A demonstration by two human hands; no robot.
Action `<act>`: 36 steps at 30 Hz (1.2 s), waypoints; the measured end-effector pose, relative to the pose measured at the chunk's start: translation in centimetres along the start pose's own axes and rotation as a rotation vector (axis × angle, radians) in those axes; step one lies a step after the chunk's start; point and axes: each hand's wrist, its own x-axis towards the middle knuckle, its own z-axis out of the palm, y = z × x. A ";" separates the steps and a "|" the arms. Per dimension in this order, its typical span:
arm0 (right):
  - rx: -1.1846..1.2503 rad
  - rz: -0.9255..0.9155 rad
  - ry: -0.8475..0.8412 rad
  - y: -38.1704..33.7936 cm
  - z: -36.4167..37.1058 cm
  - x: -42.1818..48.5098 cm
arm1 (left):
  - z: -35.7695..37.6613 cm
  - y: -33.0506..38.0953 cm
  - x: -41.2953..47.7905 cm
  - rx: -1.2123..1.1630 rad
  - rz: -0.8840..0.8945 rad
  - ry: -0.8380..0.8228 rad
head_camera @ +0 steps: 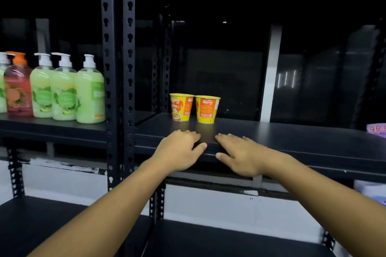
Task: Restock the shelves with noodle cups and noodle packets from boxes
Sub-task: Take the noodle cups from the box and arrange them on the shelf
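**Head view: two cups shelved, both hands empty**

Two yellow-and-orange paper noodle cups [181,107] stand upright and side by side on the black metal shelf [292,135], just beyond the fingertips. The left hand [179,148] and right hand [240,152] rest flat and relaxed on the shelf's front edge, holding nothing. The cups sit back from that edge, probably to leave room for further rows.

The shelf [292,133] lies open right of the two noodle cups [182,107]; upright posts [128,69] wall its left.
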 end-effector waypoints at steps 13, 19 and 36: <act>0.220 -0.092 0.094 0.1 10.2 -19.9 | 9.1 11.4 -17.0 -0.398 -0.040 0.000; 0.336 -0.050 -0.071 -0.7 20.3 -28.7 | 15.8 15.6 -27.7 -0.461 -0.131 -0.324; 0.477 0.383 -0.738 -6.9 43.2 -40.9 | 32.2 15.8 -44.9 -0.448 -0.274 -1.103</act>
